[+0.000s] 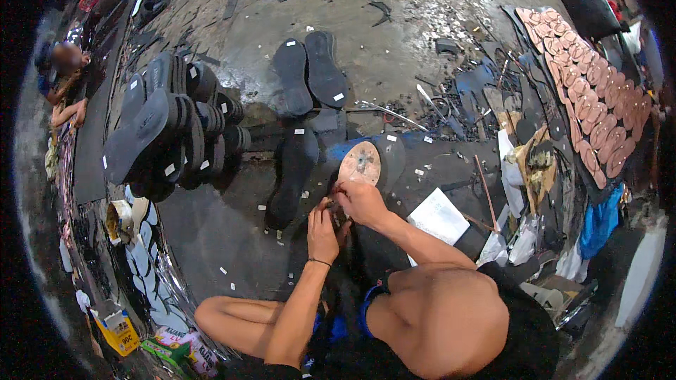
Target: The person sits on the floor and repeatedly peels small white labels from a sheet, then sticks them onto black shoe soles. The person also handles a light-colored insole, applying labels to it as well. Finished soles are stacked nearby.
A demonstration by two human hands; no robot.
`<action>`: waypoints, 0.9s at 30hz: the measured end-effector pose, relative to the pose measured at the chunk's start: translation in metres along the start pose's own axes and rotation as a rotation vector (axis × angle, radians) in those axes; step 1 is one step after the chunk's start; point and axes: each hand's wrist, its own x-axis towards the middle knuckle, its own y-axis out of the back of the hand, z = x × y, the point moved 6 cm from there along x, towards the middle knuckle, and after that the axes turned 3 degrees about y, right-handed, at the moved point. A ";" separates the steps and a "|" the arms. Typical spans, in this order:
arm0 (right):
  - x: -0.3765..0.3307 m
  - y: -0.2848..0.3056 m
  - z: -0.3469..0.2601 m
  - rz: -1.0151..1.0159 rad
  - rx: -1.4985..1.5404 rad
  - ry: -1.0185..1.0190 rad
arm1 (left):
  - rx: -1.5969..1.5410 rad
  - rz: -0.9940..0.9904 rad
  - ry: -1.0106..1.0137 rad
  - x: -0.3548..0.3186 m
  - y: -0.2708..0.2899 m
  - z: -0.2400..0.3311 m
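My left hand (323, 236) and my right hand (362, 203) meet low in front of me. Both sets of fingers are bent and pinched together around something small that they hide. Just beyond my right hand lies a tan, rounded sole piece (360, 162) with a dark smudge in its middle; its near end disappears behind the fingers. Beside it on the right is a dark grey sole (393, 157) with a white sticker. A long black sole (291, 179) lies to the left of my hands. Farther off, two black soles (292, 76) rest side by side.
Stacked black soles (151, 127) stand at the left. Pink strapped sandals (591, 91) cover a sheet at the right. A white paper pad (438, 218) lies right of my forearm, near plastic bags (525, 239). Black scraps litter the far floor. Another person (69, 88) sits at far left.
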 end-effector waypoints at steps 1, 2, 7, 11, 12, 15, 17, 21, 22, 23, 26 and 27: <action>-0.005 -0.001 0.002 -0.036 -0.027 -0.006 | -0.022 0.020 0.008 0.008 0.007 0.005; -0.011 0.001 0.007 -0.072 -0.055 -0.013 | 0.018 0.009 -0.012 0.010 0.005 0.005; -0.018 0.019 0.022 -0.008 0.101 -0.103 | -0.008 0.122 -0.039 0.035 0.036 0.019; 0.012 0.076 0.009 0.261 0.217 -0.126 | 0.143 0.246 0.091 0.053 0.088 -0.022; 0.016 0.080 0.027 0.297 0.195 -0.119 | 0.190 0.271 0.090 0.056 0.091 -0.030; 0.037 0.092 0.043 0.325 -0.023 -0.100 | 0.028 0.083 -0.030 0.037 0.068 -0.003; 0.050 0.092 0.048 0.204 -0.242 -0.084 | -0.034 0.006 -0.059 0.023 0.038 0.016; 0.066 0.074 0.083 -0.005 -0.357 -0.037 | -0.039 -0.026 -0.024 0.022 -0.002 0.007; 0.069 0.075 0.083 -0.021 -0.310 -0.077 | -0.031 -0.019 -0.028 0.023 -0.003 0.007; 0.071 0.077 0.083 -0.037 -0.263 -0.117 | -0.020 -0.017 -0.016 0.022 -0.004 0.006; 0.073 0.079 0.089 -0.002 -0.290 -0.096 | -0.004 -0.017 -0.005 0.022 -0.008 0.007; 0.072 0.078 0.092 0.023 -0.327 -0.065 | -0.009 -0.017 -0.011 0.022 -0.009 0.007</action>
